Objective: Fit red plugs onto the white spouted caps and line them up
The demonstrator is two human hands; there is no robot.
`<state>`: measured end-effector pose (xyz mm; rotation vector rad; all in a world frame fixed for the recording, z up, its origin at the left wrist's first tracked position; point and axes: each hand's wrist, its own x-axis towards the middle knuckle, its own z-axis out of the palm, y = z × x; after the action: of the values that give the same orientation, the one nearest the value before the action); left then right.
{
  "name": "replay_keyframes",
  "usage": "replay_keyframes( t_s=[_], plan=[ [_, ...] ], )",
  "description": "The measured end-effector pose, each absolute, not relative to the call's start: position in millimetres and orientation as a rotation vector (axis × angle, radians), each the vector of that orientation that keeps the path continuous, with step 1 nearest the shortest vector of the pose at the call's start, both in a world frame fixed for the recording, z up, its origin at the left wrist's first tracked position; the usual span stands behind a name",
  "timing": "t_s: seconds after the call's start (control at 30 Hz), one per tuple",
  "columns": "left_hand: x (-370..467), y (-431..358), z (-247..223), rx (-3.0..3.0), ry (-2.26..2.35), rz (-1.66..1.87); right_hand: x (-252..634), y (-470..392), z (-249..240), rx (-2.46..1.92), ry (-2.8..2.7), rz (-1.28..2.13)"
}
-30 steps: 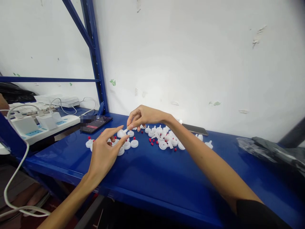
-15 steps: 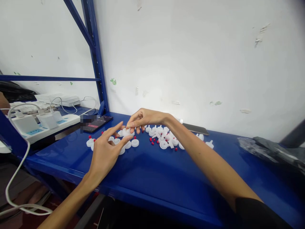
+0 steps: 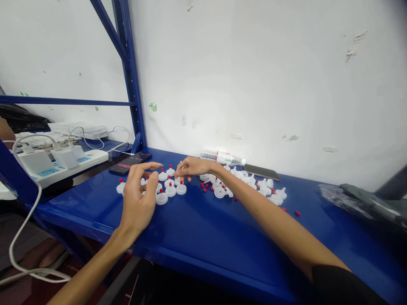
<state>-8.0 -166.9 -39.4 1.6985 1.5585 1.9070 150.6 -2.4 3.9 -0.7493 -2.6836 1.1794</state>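
Several white round caps [image 3: 162, 198] with red tips stand upright in a group on the blue table [image 3: 190, 237]. My left hand [image 3: 140, 195] is over the left part of this group, fingers apart and curved, with nothing seen in it. At the group's right back edge, my right hand [image 3: 190, 167] has its fingers together on a white cap, largely hidden by them. To the right lies a loose pile of white caps [image 3: 219, 192] without red tips fitted, with small red pieces [image 3: 204, 190] scattered among and beside them.
A clear bottle [image 3: 227, 158] lies by the wall, beside a dark phone [image 3: 261, 172]. Another phone [image 3: 129, 163] lies at the left, near a power strip [image 3: 92, 159] with chargers. Grey cloth and plastic [image 3: 359, 199] lie at the right.
My hands have drawn apart; the white piece between them is no longer held up. My right hand has lowered to the caps. The bottle and more red-tipped caps now show.
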Motion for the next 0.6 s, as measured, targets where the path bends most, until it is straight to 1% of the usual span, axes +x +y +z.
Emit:
replay_keyframes(
  t_s=[0.17,0.23,0.37,0.47,0.6],
  plan=[
    [-7.6,-167.1,-38.2,1.688,1.562,1.913,156.8,-4.3,11.2,-0.758,-2.671,1.111],
    [-7.4,-167.2,-38.1,1.695,1.563,1.918,160.6,-3.2,12.9,-0.819,-2.655,0.918],
    [-6.8,-167.5,-38.2,1.688,1.572,1.925,161.3,1.0,10.9,-0.984,-2.571,0.371],
    [-7.2,-167.5,-38.5,1.688,1.560,1.915,153.2,5.3,7.4,-1.038,-2.564,0.194],
    [-9.0,-166.4,-39.8,1.718,1.521,1.924,137.6,12.0,3.4,-1.050,-2.631,0.090]
  ],
)
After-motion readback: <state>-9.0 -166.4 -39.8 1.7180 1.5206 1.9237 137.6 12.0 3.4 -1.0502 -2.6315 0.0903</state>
